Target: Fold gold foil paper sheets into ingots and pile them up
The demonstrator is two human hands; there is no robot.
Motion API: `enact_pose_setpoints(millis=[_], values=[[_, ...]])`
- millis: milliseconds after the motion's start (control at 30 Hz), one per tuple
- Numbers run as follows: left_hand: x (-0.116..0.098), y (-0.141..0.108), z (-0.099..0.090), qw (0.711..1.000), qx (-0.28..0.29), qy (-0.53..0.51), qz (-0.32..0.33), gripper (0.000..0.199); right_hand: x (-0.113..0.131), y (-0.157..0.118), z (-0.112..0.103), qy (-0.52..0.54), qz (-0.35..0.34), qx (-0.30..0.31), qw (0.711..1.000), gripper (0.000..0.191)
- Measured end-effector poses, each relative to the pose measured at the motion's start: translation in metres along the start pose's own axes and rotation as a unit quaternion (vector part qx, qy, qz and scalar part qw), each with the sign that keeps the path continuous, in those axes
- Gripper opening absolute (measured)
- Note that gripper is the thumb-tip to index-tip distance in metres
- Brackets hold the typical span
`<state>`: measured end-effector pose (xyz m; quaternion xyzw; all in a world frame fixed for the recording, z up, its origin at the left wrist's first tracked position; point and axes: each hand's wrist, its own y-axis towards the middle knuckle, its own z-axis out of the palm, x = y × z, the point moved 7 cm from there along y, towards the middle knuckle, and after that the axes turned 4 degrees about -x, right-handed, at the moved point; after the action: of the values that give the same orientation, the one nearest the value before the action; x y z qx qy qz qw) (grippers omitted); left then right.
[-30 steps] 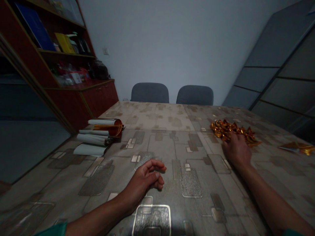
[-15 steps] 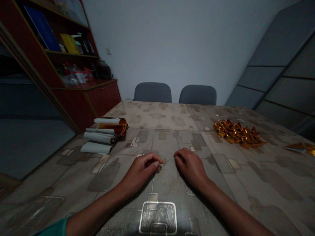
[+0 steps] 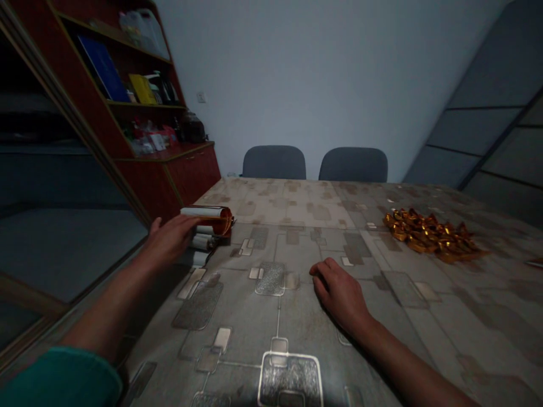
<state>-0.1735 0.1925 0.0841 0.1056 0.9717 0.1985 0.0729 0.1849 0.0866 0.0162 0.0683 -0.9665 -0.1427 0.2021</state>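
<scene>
Left hand (image 3: 172, 238) lies extended over the left edge of the counter (image 3: 292, 203), teal sleeve (image 3: 59, 379) at the forearm. Its fingers (image 3: 186, 224) are straight and close together, thumb spread wide, tips at the left end of the top roll in a stack of rolled sheets (image 3: 206, 221). No closed grip is seen. The sheets are white outside, and orange-gold foil shows at the open end of the top roll. The lower rolls are partly hidden behind the hand.

Right hand (image 3: 339, 291) rests palm-down near the counter's middle. Its fingers (image 3: 320, 274) curl loosely, narrow and empty, on the grey-beige patterned covering.

A pile of folded gold-foil pieces (image 3: 428, 234) sits on the counter to the right, apart from the right hand. A scrap of gold foil (image 3: 535, 262) lies at the right image edge.

Far side: two grey chairs (image 3: 274, 164) (image 3: 353, 165) stand against the wall. Left of them is a red-brown cabinet (image 3: 193, 172), holding a blue binder (image 3: 103, 76) and a yellow folder (image 3: 143, 89) on its shelves.
</scene>
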Motion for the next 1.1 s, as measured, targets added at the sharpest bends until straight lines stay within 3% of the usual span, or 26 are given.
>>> enact_pose_setpoints(millis=[167,333,700,1100], values=[[0.024,-0.004,0.014,0.998,0.064,0.018,-0.004,0.042,-0.002,0.000,0.000,0.012,0.000,0.004,1.000,0.018],[0.028,-0.006,0.013,0.995,0.094,0.040,-0.008,0.045,-0.002,0.001,-0.001,0.022,-0.002,0.007,1.000,0.018],[0.021,-0.013,-0.015,0.996,0.042,0.056,-0.052,0.034,-0.004,0.001,0.000,0.036,-0.010,0.014,0.999,0.018],[0.020,-0.013,-0.012,0.999,0.023,-0.013,0.022,0.036,-0.007,0.001,0.002,0.047,-0.011,0.014,0.999,0.018]])
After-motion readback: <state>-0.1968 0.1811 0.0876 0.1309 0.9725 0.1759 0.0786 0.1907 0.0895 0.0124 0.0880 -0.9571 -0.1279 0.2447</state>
